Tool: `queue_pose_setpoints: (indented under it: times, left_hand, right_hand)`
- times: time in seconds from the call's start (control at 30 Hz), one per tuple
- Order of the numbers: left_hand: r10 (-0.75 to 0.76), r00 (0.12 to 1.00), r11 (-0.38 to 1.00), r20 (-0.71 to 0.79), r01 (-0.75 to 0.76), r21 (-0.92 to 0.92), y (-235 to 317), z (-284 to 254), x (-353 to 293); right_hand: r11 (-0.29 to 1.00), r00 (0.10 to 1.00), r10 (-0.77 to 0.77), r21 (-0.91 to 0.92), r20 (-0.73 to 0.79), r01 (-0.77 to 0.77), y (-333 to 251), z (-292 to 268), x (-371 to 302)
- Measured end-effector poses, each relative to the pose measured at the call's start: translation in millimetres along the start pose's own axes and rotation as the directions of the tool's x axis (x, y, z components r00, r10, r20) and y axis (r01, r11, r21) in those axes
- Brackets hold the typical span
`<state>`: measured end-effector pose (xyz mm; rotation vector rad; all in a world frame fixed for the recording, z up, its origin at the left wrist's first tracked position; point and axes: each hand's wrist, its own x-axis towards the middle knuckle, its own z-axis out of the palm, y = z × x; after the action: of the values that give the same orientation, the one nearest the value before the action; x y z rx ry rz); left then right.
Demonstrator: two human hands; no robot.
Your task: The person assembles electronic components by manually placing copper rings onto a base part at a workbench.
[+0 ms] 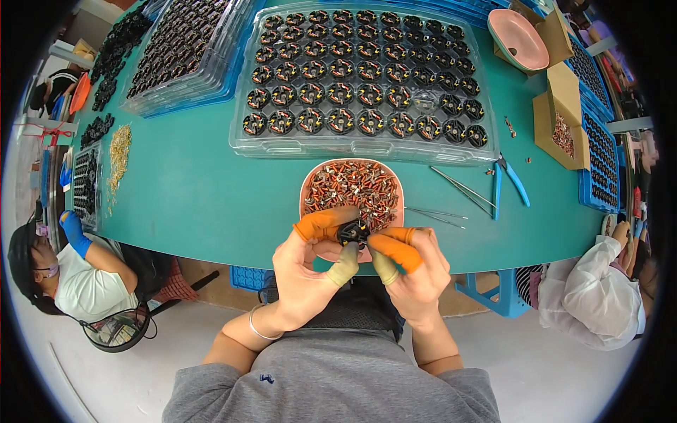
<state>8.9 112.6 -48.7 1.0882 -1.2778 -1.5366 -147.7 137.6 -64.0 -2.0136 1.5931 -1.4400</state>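
Observation:
My left hand (pixel 303 275), in orange and pale finger cots, pinches a small round black part (pixel 350 233) between thumb and fingers. From the other side my right hand (pixel 417 276), with similar cots, closes its thumb and fingers on the part's right edge. Whether a smaller piece sits between those right fingertips is hidden. Directly beyond and under the hands is a pink bowl (pixel 304 201) heaped with small orange-brown and silver components (pixel 352 187). Farther back, a clear plastic tray (pixel 310 146) carries rows of round black parts with coloured bits; one pocket near its right side holds none.
Right of the bowl lie tweezers (pixel 462 189), a second pair (pixel 437 213) and blue-handled pliers (pixel 513 182). Cardboard boxes (pixel 543 116) and a pink basin (pixel 518 39) stand far right. Stacked trays (pixel 176 106) and a gold-coloured pile (pixel 118 158) are left. People sit at both sides.

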Motion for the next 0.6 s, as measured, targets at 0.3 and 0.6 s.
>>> queue_pose_setpoints:
  times: [0.3,0.6]
  left_hand:
    - [-0.097,0.994,0.957,0.046,0.106,-0.271,2,0,5]
    - [-0.107,0.987,0.926,0.121,0.143,-0.350,6,-2,5]
  right_hand:
    - [0.847,0.933,0.346,0.396,0.097,-0.355,-3,0,-8]
    - [0.793,0.930,0.363,0.506,0.056,-0.340,-6,6,-16]
